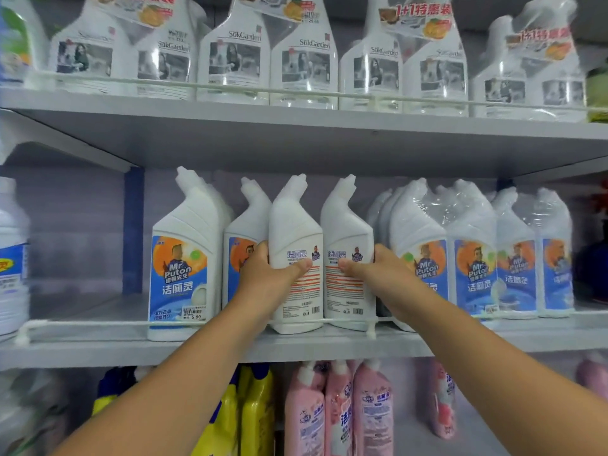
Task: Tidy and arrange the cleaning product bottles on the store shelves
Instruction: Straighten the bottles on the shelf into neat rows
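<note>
Two white angled-neck cleaner bottles stand side by side on the middle shelf with their back labels facing me. My left hand grips the left bottle, thumb across its front. My right hand grips the right bottle the same way. Left of them stand two more of the same bottles, front labels out, one at the shelf's rail and one partly behind my left hand.
Shrink-wrapped packs of the same cleaner fill the shelf to the right. Clear twin-pack bottles line the top shelf. Pink bottles and yellow bottles stand below. A white jug sits far left, with bare shelf between.
</note>
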Demonstrator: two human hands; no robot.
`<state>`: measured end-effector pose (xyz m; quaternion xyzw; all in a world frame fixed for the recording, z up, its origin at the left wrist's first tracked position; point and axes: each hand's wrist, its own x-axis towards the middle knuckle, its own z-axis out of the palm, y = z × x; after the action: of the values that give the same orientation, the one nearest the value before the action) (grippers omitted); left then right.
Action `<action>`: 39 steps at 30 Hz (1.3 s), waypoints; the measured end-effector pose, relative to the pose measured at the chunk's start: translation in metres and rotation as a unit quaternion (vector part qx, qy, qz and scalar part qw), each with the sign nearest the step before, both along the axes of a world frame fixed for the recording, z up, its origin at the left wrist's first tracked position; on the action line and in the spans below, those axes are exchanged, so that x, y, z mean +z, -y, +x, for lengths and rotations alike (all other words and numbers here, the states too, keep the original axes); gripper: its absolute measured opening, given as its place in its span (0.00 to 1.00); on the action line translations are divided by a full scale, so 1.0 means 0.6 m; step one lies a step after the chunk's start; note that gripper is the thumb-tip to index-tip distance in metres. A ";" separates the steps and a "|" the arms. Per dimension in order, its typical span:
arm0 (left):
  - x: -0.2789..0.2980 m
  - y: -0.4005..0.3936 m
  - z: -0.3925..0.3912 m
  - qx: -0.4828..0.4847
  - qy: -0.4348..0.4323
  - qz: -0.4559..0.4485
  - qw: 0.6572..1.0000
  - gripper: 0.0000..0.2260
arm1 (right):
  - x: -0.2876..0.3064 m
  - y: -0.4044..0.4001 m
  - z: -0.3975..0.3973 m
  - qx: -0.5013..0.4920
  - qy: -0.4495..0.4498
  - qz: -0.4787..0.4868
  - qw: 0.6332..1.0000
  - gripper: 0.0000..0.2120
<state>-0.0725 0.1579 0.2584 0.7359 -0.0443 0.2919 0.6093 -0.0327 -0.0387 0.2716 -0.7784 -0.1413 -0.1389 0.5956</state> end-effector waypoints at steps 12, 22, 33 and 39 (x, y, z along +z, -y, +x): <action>0.161 -0.004 -0.044 0.036 0.019 0.112 0.993 0.11 | 0.149 -0.028 -0.029 -0.075 0.123 -0.033 0.989 0.27; 0.215 -0.029 -0.020 -0.057 -0.071 0.114 0.989 0.15 | 0.188 -0.034 -0.017 -0.158 0.123 -0.261 0.944 0.26; 0.219 0.004 -0.001 -0.009 -0.065 0.122 0.990 0.15 | 0.212 -0.053 -0.011 -0.215 0.148 -0.422 0.868 0.09; 0.213 0.039 0.004 0.041 -0.012 0.176 0.983 0.22 | 0.241 -0.064 -0.007 -0.231 0.111 -0.547 0.797 0.24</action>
<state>-0.0700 0.1345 0.3860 0.8363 -0.0575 0.2959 0.4579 -0.0370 -0.0002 0.4162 -0.9635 -0.0750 -0.2568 0.0015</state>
